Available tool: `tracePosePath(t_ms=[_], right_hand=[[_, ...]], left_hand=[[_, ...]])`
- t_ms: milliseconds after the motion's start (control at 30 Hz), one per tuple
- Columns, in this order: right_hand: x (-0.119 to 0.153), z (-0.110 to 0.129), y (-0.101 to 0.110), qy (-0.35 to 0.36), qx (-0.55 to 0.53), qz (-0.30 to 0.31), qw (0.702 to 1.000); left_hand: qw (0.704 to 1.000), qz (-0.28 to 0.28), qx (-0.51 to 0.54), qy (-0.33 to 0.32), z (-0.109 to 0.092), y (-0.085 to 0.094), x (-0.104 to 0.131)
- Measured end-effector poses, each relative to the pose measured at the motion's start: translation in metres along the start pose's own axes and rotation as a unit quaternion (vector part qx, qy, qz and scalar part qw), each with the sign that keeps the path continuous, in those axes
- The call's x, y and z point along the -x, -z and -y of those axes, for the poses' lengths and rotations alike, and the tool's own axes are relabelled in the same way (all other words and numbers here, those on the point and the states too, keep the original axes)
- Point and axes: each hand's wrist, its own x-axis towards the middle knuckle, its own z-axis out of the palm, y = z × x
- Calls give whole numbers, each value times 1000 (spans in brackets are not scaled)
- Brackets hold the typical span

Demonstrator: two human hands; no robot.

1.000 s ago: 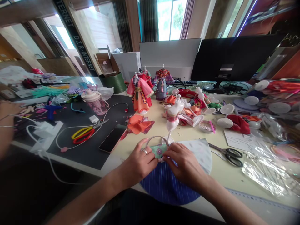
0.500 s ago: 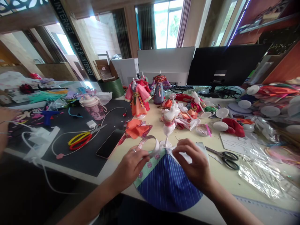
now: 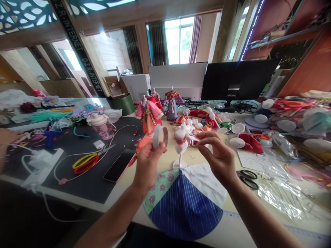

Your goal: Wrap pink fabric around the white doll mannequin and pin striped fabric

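Observation:
A roll of white tape (image 3: pixel 156 136) is held up in my left hand (image 3: pixel 148 162), its fingers closed on the ring. My right hand (image 3: pixel 218 156) is raised at the right with thumb and forefinger pinched; what sits between the fingertips is too small to make out. Between the hands stands a small white mannequin (image 3: pixel 180 143) with a pink band round its waist. Below it, near the table's front edge, lies a rounded fabric piece (image 3: pixel 184 206) with blue striped, green floral and white sections.
Yellow-red scissors (image 3: pixel 86 163) and a black phone (image 3: pixel 119 165) lie left. Black-handled scissors (image 3: pixel 248 179) and plastic wrap (image 3: pixel 280 196) lie right. Dressed mannequins (image 3: pixel 149 115) stand behind, before the monitors (image 3: pixel 238 82). Another person's hand (image 3: pixel 9 136) shows at far left.
Both hands have risen off the fabric, the left turning the tape roll upright. The fabric's white section is now more exposed. The camera view has shifted slightly.

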Motion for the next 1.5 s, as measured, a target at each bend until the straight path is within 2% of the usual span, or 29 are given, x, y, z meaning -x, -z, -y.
tracePosePath(t_ms=[100, 200, 267, 333, 367, 400, 433, 467, 567, 667, 833, 967, 1100, 1167, 1233, 1300, 1333, 1400, 1500], right_hand=[[7, 8, -6, 27, 34, 11, 999], [12, 15, -12, 66, 76, 34, 994], [14, 17, -14, 84, 93, 46, 991], [17, 17, -14, 89, 105, 51, 989], [19, 16, -13, 89, 111, 53, 988], [21, 14, -11, 87, 115, 53, 988], [24, 12, -9, 84, 119, 54, 988], [27, 10, -7, 80, 123, 54, 988], [35, 4, -2, 63, 133, 63, 987], [42, -1, 0, 48, 143, 69, 986], [44, -3, -3, 41, 145, 71, 986], [44, -3, -4, 43, 141, 76, 986], [45, -1, -3, 34, 135, 80, 987], [45, 0, -2, 20, 127, 81, 988], [44, 2, -3, 5, 116, 84, 990], [44, 4, -4, -5, 108, 88, 990], [44, 5, -4, -7, 104, 91, 990], [44, 6, -5, -10, 99, 98, 990], [45, 8, -4, -14, 97, 109, 989]], left_hand=[[999, -10, 32, 10, 1, -7, 9], [999, -7, 28, 29, 2, -5, 17], [999, -9, -20, 25, 4, 5, 17], [990, 0, -139, -17, 9, 24, 11], [972, 12, -230, -50, 13, 36, 6], [934, 29, -343, -97, 18, 49, 1], [877, 51, -457, -140, 23, 62, -3], [856, 59, -492, -151, 29, 75, -8], [817, 107, -547, -145, 46, 107, -13], [782, 148, -590, -134, 58, 126, -10], [741, 158, -639, -130, 61, 134, -12], [727, 165, -653, -136, 58, 134, -20], [732, 163, -641, -160, 49, 128, -21], [741, 161, -628, -176, 41, 116, -15], [764, 175, -594, -185, 30, 96, -6], [845, 215, -466, -149, 19, 71, 4], [872, 233, -408, -136, 14, 59, 9], [902, 255, -333, -105, 6, 35, 15], [924, 272, -261, -64, 0, 11, 19]])
